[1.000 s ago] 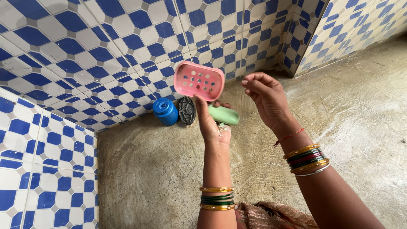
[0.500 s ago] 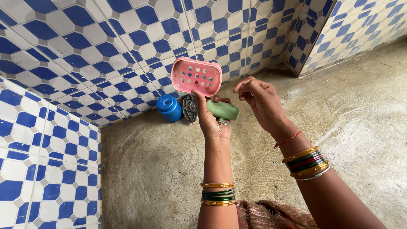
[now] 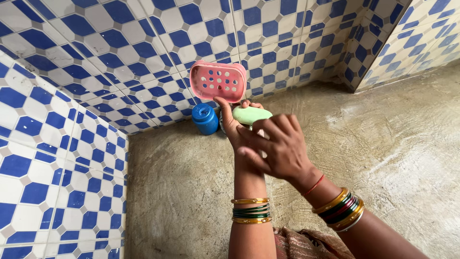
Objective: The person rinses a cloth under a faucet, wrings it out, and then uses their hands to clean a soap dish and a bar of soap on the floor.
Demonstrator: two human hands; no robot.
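Overhead, pink soap dish (image 3: 218, 81) pinched by left hand (image 3: 235, 129) fingers (right hand (image 3: 280, 148) loosely spread, holding nothing).

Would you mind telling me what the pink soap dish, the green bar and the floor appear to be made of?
The pink soap dish looks like moulded plastic, smooth with punched drain holes. The green bar in the left hand looks like soap, matte and rounded. The floor seems bare cement, rough and blotchy grey.
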